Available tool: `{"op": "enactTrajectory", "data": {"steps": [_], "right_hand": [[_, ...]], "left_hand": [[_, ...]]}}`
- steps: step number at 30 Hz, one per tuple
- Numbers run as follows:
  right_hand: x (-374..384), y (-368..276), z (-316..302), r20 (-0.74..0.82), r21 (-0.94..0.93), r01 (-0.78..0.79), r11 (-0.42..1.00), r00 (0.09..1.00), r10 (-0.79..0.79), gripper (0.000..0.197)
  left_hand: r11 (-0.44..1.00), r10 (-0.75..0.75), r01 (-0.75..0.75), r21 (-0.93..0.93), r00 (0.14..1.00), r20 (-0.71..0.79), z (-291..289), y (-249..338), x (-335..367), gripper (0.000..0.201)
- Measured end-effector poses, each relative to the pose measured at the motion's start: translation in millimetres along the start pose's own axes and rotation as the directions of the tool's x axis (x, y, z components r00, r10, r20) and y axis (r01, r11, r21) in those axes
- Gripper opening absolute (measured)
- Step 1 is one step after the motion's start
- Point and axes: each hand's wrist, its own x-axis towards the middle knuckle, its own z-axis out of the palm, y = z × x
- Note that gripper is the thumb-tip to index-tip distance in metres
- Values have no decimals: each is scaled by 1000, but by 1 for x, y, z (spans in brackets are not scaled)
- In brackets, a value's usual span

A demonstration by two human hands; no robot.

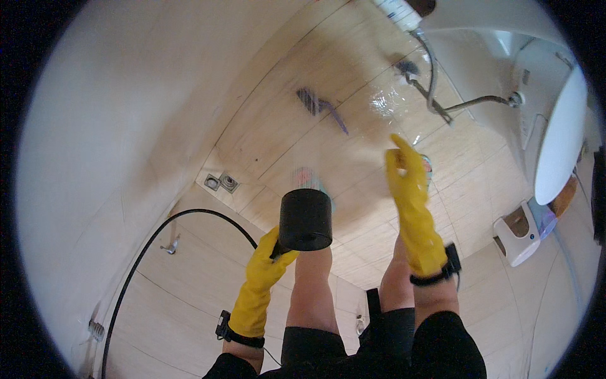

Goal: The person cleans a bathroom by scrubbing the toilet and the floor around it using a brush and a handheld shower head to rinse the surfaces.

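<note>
My left hand (265, 262), in a yellow rubber glove, is closed round the handle of a black shower head (305, 220). From that handle a black hose (183, 211) curves away to the left. Faint streaks of water show beyond the shower head, over my left foot. My right hand (407, 174), also gloved in yellow, is held above the floor near my right foot. One finger points forward and the others are bent, with a gap between them and nothing seen inside. On the tiled floor ahead lies a brush (308, 101) with a purple handle, slightly blurred.
Wet, shiny floor tiles (388, 101) lie ahead. A grey brush head (408, 67) and a metal hose (432, 76) are by the white toilet (505, 69) at the right. A floor drain (228, 182) is at left, a wall tap (170, 245) nearby. A white plastic stool-like thing (524, 246) stands right.
</note>
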Motion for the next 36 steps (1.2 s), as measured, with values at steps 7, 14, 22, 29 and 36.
{"op": "enactTrajectory", "data": {"steps": [7, 14, 22, 29, 36], "right_hand": [[75, 87, 211, 50, -406, -105, 908, 989, 137, 38], [103, 159, 257, 93, -410, 19, 912, 995, 21, 34], [80, 105, 248, 540, 309, -551, 775, 773, 334, 43], [106, 138, 224, -191, 193, 117, 974, 978, -80, 37], [117, 152, 239, 245, 112, -224, 968, 950, 192, 37]], "left_hand": [[964, -67, 69, -256, 998, 19, 5, -59, 11, 61], [942, -94, 91, -324, 996, 7, 10, -66, 42, 58], [963, -92, 91, -254, 996, 11, 28, -56, 93, 43], [876, -139, 130, -465, 990, 16, 43, -38, 115, 39], [871, -195, 164, -463, 981, -20, 48, -44, 108, 44]]}}
